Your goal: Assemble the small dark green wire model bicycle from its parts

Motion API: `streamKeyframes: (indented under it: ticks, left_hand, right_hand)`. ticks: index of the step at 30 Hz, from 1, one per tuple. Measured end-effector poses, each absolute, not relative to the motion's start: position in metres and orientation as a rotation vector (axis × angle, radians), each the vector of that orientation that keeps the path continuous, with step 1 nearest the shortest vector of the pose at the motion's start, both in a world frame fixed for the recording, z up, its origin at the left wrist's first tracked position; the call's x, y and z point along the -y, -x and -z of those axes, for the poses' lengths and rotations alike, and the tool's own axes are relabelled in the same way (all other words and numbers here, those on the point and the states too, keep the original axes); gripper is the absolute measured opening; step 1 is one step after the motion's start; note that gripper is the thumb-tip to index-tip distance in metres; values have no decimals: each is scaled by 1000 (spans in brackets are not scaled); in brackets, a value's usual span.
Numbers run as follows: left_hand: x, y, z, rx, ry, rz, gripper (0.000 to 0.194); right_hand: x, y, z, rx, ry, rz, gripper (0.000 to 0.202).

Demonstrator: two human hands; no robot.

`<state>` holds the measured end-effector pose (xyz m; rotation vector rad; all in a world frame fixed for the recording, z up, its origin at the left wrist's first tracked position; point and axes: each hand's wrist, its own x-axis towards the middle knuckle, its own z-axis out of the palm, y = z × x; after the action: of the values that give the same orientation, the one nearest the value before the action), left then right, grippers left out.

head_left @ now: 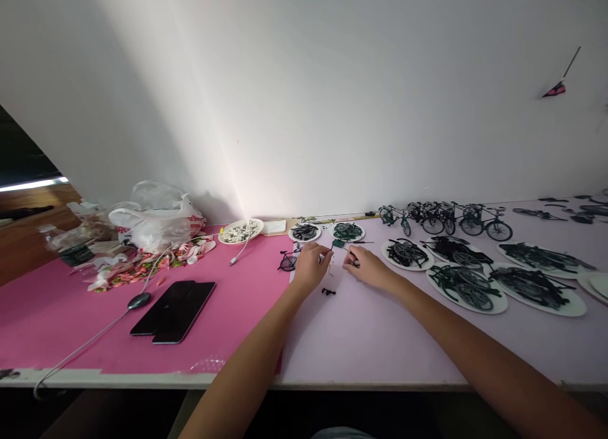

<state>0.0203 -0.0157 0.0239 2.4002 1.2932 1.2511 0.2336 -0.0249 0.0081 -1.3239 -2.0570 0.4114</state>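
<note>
My left hand (pixel 311 268) hangs over the lilac table top, its thumb and forefinger pinched together. What they grip, if anything, is too small to make out. Just to its right, my right hand (pixel 361 265) has its fingers curled inward, with a small dark bit showing among them that I cannot name. Between and beyond the fingertips is a small dark green piece (pixel 338 243), beside a thin dark rod (pixel 363 242). A model bicycle part with a wheel (pixel 287 261) stands left of my left hand. Nearer to me lies a small black part (pixel 328 291).
Plates of dark bicycle parts (pixel 468 289) spread to the right, with assembled model bicycles (pixel 485 223) behind. Two smaller plates (pixel 348 230) stand beyond my hands. On the pink left side are two phones (pixel 185 312), a cable with a dark mouse-like lump (pixel 139 301) and a plastic bag (pixel 154 217).
</note>
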Motion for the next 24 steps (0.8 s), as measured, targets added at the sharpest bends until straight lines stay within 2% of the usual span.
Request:
streamKeyframes:
  ticks: [3, 9, 16, 24]
  left_hand:
    - [14, -18, -23, -1361, -2367, -1285, 17]
    - [13, -18, -21, -1437, -2296, -1294, 20]
    - [12, -20, -17, -1505, -2253, -1256, 22]
    - [11, -21, -20, -1451, -2075, -1278, 23]
  right_hand:
    - [29, -216, 4, 2075, 1249, -431, 32]
    - [33, -190, 20, 1986, 1379, -195, 30]
    - [32, -189, 22, 1973, 1381, -194, 34]
    - [31, -195, 18, 2041, 1355, -263, 29]
